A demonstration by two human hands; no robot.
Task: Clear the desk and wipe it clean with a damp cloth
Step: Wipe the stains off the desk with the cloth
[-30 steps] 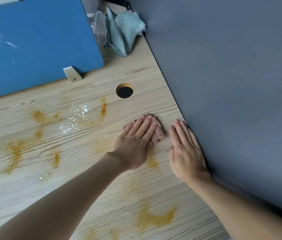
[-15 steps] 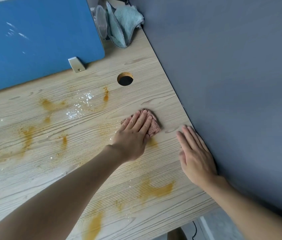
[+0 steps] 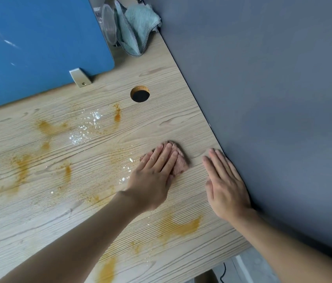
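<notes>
A person's left hand (image 3: pixel 150 180), fingers straight and together, presses a crumpled pink cloth (image 3: pixel 179 162) flat onto a pale wood-grain desk (image 3: pixel 38 221), with the cloth lying nearer the person than the round cable hole (image 3: pixel 140 94) and slightly to its right. The right hand (image 3: pixel 226 186) rests open, palm down, on bare wood farther right of the hole, along the desk edge that meets a grey wall (image 3: pixel 273 99). Orange-brown stains (image 3: pixel 183 226) smear the surface left of the hole and on the near side of it, and white powder (image 3: pixel 79 137) is scattered just left of and below the hole. Beyond the hole, to the left, a blue divider panel (image 3: pixel 38 48) stands on the desk, held by a metal bracket (image 3: pixel 80 77). In the corner behind the hole, a teal cloth (image 3: pixel 138 27) is bunched beside a clear plastic container (image 3: pixel 109 23). A strip of grey floor (image 3: pixel 248 268) and a dark cable (image 3: pixel 223 272) show past the desk's near edge.
</notes>
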